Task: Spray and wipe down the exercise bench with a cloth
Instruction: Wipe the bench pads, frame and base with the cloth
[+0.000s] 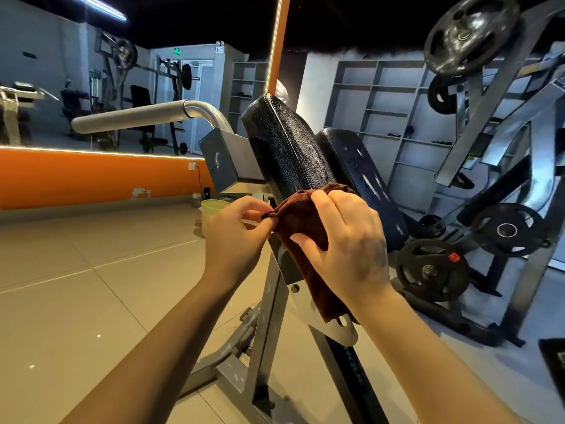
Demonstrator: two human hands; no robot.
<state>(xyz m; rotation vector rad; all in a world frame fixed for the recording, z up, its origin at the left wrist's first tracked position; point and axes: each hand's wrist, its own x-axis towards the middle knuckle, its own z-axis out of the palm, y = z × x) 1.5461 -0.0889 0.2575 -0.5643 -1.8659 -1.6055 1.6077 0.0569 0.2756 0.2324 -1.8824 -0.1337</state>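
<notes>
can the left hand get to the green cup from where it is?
Probably yes. The left hand pinches a corner of the brown cloth, and the green cup sits just behind it on the same side, nothing between. It would need to release the cloth first.

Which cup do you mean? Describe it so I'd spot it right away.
Find the tilted black bench pad in the middle. Just left of its lower end, behind the left hand, stands the cup. It is the only pale yellow-green translucent thing there.

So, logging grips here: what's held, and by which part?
The brown cloth: left hand pinches its left edge, right hand grips its middle.
</notes>
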